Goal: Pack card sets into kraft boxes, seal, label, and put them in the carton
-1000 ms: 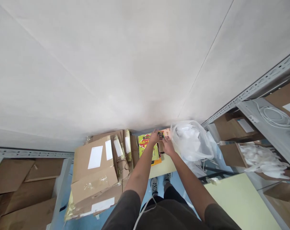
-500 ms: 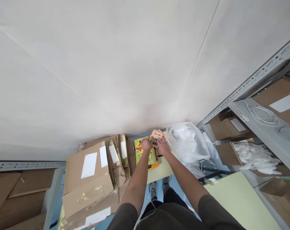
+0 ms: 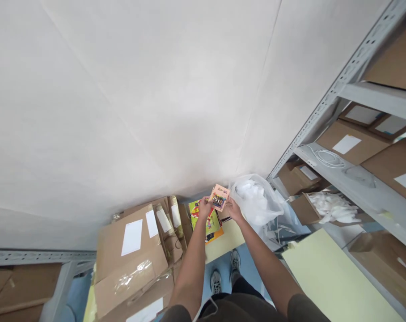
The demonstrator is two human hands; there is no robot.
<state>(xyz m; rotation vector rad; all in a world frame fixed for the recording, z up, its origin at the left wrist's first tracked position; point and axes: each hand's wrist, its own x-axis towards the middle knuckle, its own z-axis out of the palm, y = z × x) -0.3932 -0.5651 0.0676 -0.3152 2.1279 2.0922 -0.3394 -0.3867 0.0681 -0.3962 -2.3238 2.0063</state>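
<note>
Between my hands is a small stack of pink booklets (image 3: 219, 197) with a dark picture on the cover. My left hand (image 3: 205, 207) grips its left edge, and my right hand (image 3: 233, 208) holds the lower right edge. Below and left of them, green picture books (image 3: 211, 223) lie on the pale yellow table (image 3: 226, 243), with an orange book (image 3: 215, 235) showing beneath. A brown item, partly hidden, lies under the pink booklets.
Flattened cardboard boxes (image 3: 129, 264) are stacked at the left. A clear bag of white material (image 3: 255, 199) stands right of my hands. Metal shelves (image 3: 327, 163) with boxes rise at the right, beside a pale yellow board (image 3: 337, 277). A wall (image 3: 162, 98) is ahead.
The pink booklets, spread out before, are now together in a neater stack between my hands. My right hand has moved from on top of them to their right edge. The view has shifted toward the right.
</note>
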